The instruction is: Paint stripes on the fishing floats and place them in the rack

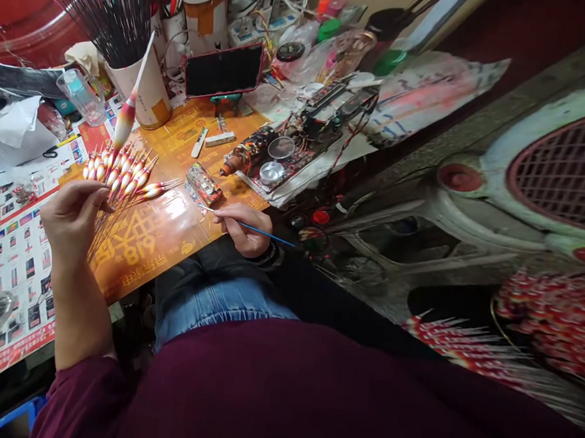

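My left hand (76, 216) pinches the thin lower stem of a fishing float (124, 127). It stands nearly upright, with a white-and-red painted body and a long pale tip. Just behind it, a bunch of similar fishing floats (125, 170) lies on the orange table mat (141, 265), their stems spread toward me. In my right hand (246, 229) is a slim paintbrush (266, 233) with a blue handle. The brush's tip points left, close to a paint-stained block (204, 185); whether they touch I cannot tell.
A phone (224, 71) leans on a small stand at the back. Left of it stands a white container (150, 99) full of dark stems. A paint-spattered motor device (252, 148) sits right, beside a small round dish (271, 173). A white plastic chair (481, 172) is on the right.
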Available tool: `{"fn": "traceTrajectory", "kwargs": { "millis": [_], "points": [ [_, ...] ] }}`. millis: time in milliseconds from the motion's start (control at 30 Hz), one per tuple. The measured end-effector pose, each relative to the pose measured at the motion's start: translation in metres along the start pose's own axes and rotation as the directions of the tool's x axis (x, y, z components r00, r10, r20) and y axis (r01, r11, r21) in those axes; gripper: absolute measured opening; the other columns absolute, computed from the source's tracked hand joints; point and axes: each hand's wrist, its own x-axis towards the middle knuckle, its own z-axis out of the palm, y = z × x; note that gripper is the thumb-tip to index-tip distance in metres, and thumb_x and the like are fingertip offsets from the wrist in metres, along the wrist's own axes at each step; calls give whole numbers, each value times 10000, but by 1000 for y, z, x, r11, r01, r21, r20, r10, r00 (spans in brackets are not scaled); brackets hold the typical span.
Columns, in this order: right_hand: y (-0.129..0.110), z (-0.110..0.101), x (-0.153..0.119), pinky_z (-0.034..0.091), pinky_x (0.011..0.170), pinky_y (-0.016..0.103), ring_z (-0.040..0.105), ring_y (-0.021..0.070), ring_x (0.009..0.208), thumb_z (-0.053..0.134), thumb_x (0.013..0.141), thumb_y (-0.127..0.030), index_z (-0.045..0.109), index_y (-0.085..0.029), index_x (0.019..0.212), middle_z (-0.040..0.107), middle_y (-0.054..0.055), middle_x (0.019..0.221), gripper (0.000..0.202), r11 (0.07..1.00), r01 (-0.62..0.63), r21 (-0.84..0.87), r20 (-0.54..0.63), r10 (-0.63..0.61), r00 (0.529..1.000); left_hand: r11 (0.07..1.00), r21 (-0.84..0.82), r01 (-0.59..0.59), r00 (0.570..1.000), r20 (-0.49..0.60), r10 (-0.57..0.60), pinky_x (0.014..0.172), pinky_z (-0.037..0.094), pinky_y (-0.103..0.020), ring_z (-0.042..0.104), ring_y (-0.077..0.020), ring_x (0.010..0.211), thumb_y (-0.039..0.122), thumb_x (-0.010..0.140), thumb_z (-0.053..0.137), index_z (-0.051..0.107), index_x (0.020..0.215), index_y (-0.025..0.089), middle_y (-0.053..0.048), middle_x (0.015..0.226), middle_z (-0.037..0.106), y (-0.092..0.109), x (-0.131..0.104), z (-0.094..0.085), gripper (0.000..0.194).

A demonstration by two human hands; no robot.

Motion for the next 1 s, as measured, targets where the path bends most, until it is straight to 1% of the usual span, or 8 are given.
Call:
{"fn": "traceTrajectory", "kwargs": {
  "millis": [100,233,333,467,567,633,800,1000],
  "points": [
    [2,1,-2,601,715,267,706,127,733,564,946,-189,726,-250,1100,749,12,839,232,1000,-15,-14,-8,15,1000,998,12,56,961,272,-57,565,553,-226,649,-101,582,315,856,724,710,869,197,3,731,679,9,-4,2,119],
    [3,-1,-3,608,738,285,719,139,767,551,951,-214,730,-239,1082,749,22,830,223,997,-12,-70,19,13,1000,973,83,213,773,595,-220,577,566,-229,698,-142,606,344,857,700,686,826,161,-17,655,681,-4,-6,7,186],
    [1,-2,-1,607,738,269,721,133,753,553,946,-204,730,-222,1074,754,25,832,219,996,31,-89,34,-28,999,964,102,246,787,559,-260,624,588,-247,727,-163,663,354,860,698,678,841,157,-29,693,697,-13,-5,7,199],
    [-1,-1,1,601,718,256,703,114,685,553,951,-183,719,-218,1104,755,24,845,229,998,33,-62,22,-31,999,999,-8,44,938,344,-39,685,589,-263,717,-145,702,298,876,703,696,883,183,-17,753,696,-4,-8,4,115],
    [-2,0,2,595,697,243,698,111,697,552,953,-169,715,-213,1089,745,22,824,218,998,42,-37,18,-41,999,997,-21,-80,958,273,83,593,553,-236,668,-110,619,276,878,706,709,898,200,2,756,668,8,-11,4,79],
    [-2,0,2,597,698,242,701,115,719,547,956,-176,715,-209,1072,741,23,816,206,998,47,-44,26,-46,999,998,32,-62,929,368,46,542,521,-216,642,-97,566,284,889,692,704,905,194,10,722,657,10,-11,4,93],
    [-3,-1,2,606,707,248,709,125,744,539,959,-190,711,-212,1075,745,28,833,208,996,62,-71,58,-58,997,981,191,45,751,641,-160,543,498,-198,665,-117,544,345,907,642,658,820,167,4,603,649,-7,-7,7,199],
    [-4,-1,1,605,726,242,705,120,733,544,948,-153,703,-215,1124,745,28,851,245,996,76,-53,48,-74,996,968,236,89,694,682,-231,562,499,-203,670,-127,566,412,905,624,671,835,164,-25,627,692,-22,-3,5,262]
  ]
}}
